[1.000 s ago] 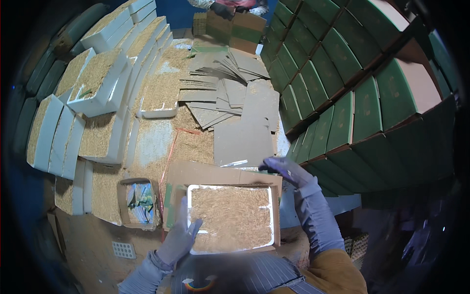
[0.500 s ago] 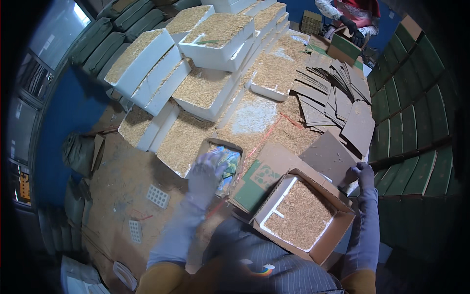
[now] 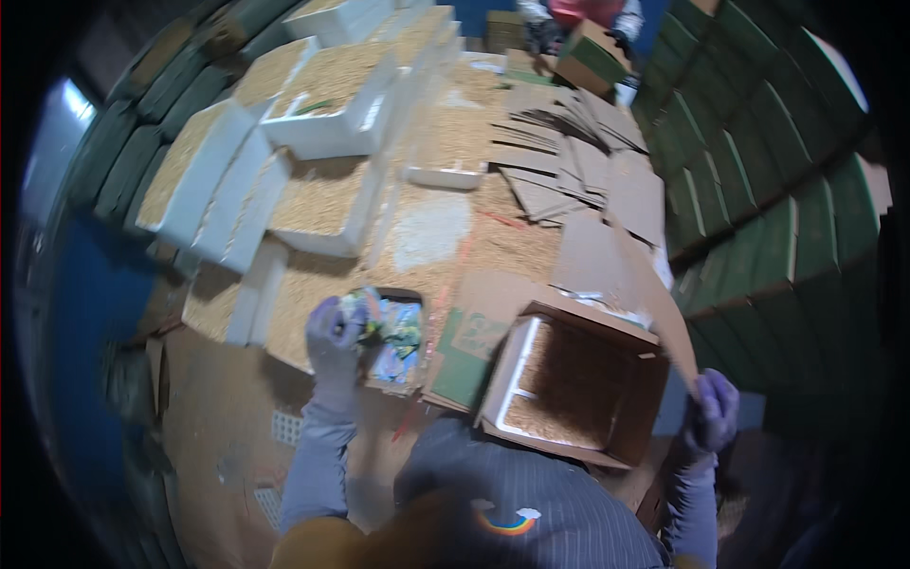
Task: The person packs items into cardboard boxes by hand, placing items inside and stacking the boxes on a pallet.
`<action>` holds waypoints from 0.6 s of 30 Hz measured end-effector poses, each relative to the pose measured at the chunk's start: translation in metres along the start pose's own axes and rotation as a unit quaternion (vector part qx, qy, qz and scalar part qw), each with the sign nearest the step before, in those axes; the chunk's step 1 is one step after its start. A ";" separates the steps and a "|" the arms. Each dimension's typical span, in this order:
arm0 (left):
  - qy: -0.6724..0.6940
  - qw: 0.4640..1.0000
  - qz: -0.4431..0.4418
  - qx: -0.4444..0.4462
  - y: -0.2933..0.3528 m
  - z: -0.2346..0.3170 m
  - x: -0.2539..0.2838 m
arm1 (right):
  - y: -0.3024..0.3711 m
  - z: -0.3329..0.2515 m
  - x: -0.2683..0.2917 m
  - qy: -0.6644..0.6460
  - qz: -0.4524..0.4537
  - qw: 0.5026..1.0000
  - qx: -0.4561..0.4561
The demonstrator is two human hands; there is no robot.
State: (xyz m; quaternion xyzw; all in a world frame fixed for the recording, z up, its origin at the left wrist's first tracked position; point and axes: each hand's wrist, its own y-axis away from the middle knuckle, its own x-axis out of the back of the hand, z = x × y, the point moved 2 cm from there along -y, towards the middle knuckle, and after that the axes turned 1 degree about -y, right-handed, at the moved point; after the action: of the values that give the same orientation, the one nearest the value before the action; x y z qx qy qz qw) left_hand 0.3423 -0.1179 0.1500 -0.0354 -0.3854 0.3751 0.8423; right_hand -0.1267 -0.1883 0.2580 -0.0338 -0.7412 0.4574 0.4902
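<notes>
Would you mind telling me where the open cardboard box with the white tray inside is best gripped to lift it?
Probably by its two opposite side walls, coming from above. The cardboard box sits open-topped with flaps spread, so the flaps would bend; the walls look stiffer. The right hand already holds a flap at its right, while the left hand is at the small packet box.

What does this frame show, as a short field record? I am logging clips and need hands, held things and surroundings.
left hand: gloved, reaching into a small box, fingers on colourful packets
right hand: gloved, gripping a flap of the carton
carton: open, in front of the person, holding a white tray of tan granular fill
behind: white foam trays of the same fill, flat cardboard sheets
right side: rows of green boxes
</notes>
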 end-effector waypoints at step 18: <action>-0.349 0.613 -0.547 -0.451 0.093 0.179 -0.126 | 0.046 -0.007 -0.035 -0.164 -0.258 0.952 0.019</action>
State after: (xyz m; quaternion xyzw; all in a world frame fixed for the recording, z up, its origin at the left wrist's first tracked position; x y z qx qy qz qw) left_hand 0.1117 -0.1751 0.1642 -0.0599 -0.7185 -0.3922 0.5712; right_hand -0.1223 -0.1745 0.2014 0.2433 -0.7859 0.3282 0.4642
